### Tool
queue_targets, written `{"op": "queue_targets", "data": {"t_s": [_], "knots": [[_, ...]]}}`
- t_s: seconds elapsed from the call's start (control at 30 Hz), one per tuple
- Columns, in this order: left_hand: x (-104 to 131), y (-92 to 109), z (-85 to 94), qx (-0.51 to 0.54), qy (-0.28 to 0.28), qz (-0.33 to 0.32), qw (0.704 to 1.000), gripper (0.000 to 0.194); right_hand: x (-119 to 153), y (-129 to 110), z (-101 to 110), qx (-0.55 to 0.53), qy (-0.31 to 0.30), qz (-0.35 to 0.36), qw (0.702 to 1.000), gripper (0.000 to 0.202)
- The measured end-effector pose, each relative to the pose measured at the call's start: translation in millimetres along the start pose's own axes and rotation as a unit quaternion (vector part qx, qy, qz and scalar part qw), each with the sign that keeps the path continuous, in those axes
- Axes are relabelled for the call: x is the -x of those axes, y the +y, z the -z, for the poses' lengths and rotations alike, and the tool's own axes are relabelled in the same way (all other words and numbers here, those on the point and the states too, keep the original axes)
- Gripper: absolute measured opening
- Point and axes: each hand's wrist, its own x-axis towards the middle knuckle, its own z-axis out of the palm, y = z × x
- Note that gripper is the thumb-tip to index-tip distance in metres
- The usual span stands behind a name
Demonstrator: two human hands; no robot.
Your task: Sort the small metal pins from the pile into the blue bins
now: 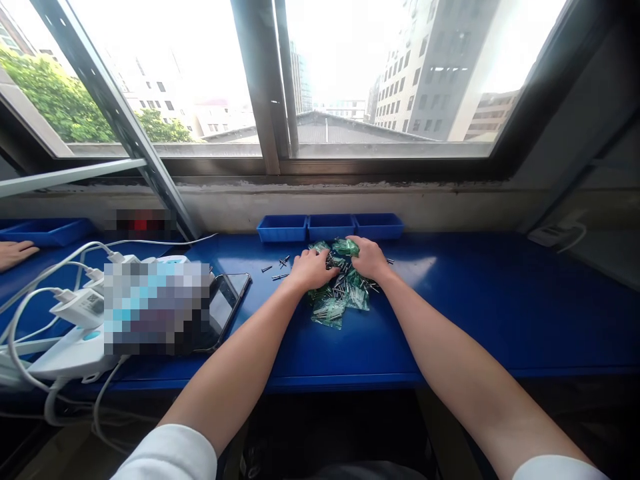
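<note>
Closest in, both bare forearms reach over the blue desk (500, 300), and here at the near side of the pile lies a clear green bag (327, 313) packed with slim metal pins. Just behind it, a second bag (357, 298) shows more pins through its film. Off to the left, a phone (229, 308) lies beside a white power strip (75, 355) with chargers (83, 305) plugged in.

Into the middle now: loose pins (341, 283) spill among the bags. The left hand (311, 269) is on the pile's left side, thumb and fingers apart. Over on the right, the right hand (371, 259) has its fingertips at a far bag (345, 247); how firmly they close on it, I can't tell. A few dark stray pins (283, 261) lie to the left of the hands.

Beyond the pile, three blue bins (283, 229) stand side by side against the wall, their contents too hard to make out. Far left, another person's hand (16, 255) rests near a blue tray (60, 231). Behind everything, the window (400, 80) glows over buildings.
</note>
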Motion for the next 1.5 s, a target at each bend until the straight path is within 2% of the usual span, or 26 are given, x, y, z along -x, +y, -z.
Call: {"op": "queue_targets", "data": {"t_s": [0.1,0.3,0.53,0.73,0.8,0.87,1.0,1.1,1.2,1.27,1.37,1.5], "knots": [[-3.4,7.2,-8.7,-0.018,0.032,-0.028,0.999,0.059,0.3,1.1,-3.8,0.006,-0.026,0.000,1.000,0.059],[-3.5,6.5,-11.1,-0.022,0.061,-0.068,0.996,0.054,1.9,1.8,-4.3,0.004,-0.029,0.002,1.000,0.059],[-1.2,4.9,-3.9,-0.011,0.119,-0.084,0.989,0.054,2.9,3.6,-6.0,-0.012,-0.003,0.001,1.000,0.057],[-21.8,10.2,12.3,-0.012,0.144,-0.072,0.987,0.054,2.2,3.8,-7.2,-0.020,0.020,-0.012,1.000,0.055],[-32.0,13.5,17.7,-0.015,0.138,-0.057,0.989,0.055,1.8,3.8,-7.6,-0.020,0.028,-0.013,0.999,0.055],[-40.3,16.2,19.0,-0.027,0.102,-0.042,0.994,0.056,1.5,4.1,-8.1,-0.016,0.031,-0.014,0.999,0.056],[-45.1,17.7,8.4,-0.050,0.041,-0.033,0.997,0.056,1.3,4.6,-8.3,-0.001,0.021,-0.021,1.000,0.057],[-40.6,17.1,-0.5,-0.070,0.038,-0.033,0.996,0.055,1.7,3.4,-6.9,0.017,-0.002,-0.028,0.999,0.057],[-34.9,17.5,-2.1,-0.095,0.047,-0.053,0.993,0.049,2.9,0.8,-4.9,0.041,-0.025,-0.030,0.998,0.056],[-31.5,17.5,0.6,-0.105,0.035,-0.061,0.992,0.046,4.0,-1.0,-3.9,0.059,-0.038,-0.027,0.997,0.056],[-27.3,13.6,8.5,-0.086,0.007,-0.052,0.995,0.054,4.9,-3.1,-3.2,0.084,-0.046,-0.029,0.995,0.056],[-18.9,-1.7,27.0,0.011,0.002,0.013,1.000,0.069,4.8,-5.5,-2.5,0.113,-0.054,-0.046,0.991,0.058]]}}
